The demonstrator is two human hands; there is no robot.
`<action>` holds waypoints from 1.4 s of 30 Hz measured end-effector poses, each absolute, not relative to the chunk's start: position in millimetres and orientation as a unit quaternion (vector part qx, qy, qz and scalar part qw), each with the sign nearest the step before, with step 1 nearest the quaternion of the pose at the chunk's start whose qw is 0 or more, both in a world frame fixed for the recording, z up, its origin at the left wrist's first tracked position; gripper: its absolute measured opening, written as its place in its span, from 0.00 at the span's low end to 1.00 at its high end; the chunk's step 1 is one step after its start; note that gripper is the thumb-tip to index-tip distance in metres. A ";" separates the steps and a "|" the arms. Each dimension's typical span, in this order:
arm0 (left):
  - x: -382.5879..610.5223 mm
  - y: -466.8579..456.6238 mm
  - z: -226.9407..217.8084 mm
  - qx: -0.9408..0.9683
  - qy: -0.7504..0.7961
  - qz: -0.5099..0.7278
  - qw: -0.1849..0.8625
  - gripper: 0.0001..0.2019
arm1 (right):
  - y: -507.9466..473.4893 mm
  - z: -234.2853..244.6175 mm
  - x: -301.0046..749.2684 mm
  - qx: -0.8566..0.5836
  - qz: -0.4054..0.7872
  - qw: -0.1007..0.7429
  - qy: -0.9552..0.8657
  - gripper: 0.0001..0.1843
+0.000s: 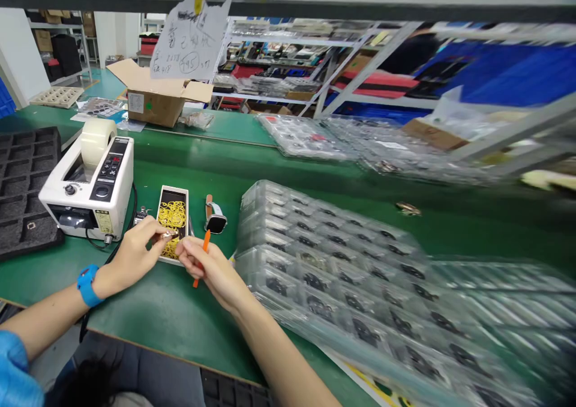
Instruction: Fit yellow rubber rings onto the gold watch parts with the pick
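- Bench (153, 329), green-topped, carries everything near the two hands.
- Left hand (135, 256): its grip is closed in a pinch, thumb and fingertips grasping a small shiny part (170, 233); a blue wristband (89, 286) circles the wrist.
- The small shiny part sits above the near half of a narrow white box (187, 206); its exact shape is too small to tell.
- Right hand (213, 269): its grip is curled around an orange stick (207, 241), which slants upward past the fingers; whether the fingertips pinch anything more, I cannot tell.
- The two hands are near each other, with a small gap between their fingertips.
- Many yellow rings (171, 215) lie in the white box, against its dark inside.
- A smartwatch (216, 223) lies just right of the white box.
- Left of the white box stands a white tape dispenser (101, 182) bearing a tape roll (95, 143); a black compartment tray (24, 182) is beyond it at the far left.
- Right of the right hand is a tall stack of clear trays (333, 257), dark pieces in their pockets, blurred toward the right.
- Farther back are a cardboard box (155, 108) with raised flaps and a hanging handwritten sheet (189, 41).
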State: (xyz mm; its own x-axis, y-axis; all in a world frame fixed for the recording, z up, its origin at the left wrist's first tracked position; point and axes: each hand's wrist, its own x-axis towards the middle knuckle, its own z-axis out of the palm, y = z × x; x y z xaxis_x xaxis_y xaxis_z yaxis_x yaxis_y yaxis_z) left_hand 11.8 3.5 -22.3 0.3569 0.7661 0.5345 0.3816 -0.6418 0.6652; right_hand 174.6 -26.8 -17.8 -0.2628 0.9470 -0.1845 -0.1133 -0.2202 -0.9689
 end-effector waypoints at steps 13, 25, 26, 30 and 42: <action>1.9 -21.4 -23.5 0.857 0.349 0.376 0.049 0.14 | -24.6 -23.8 167.5 -0.401 0.599 0.522 -0.457 0.27; -89.9 -26.8 -4.4 0.393 0.560 0.592 0.426 0.28 | -23.3 -22.2 171.3 -0.488 0.420 0.564 -0.517 0.26; -89.0 -24.5 1.7 0.408 0.557 0.599 0.406 0.25 | -23.0 -22.0 172.2 -0.484 0.422 0.565 -0.519 0.26; -78.7 -20.9 33.5 0.506 0.530 0.609 0.303 0.15 | -21.2 -20.4 175.5 -0.457 0.450 0.554 -0.530 0.28; -19.9 -17.6 57.3 0.788 0.392 0.389 0.274 0.13 | -30.0 -8.1 176.5 -0.409 0.595 0.495 -0.483 0.30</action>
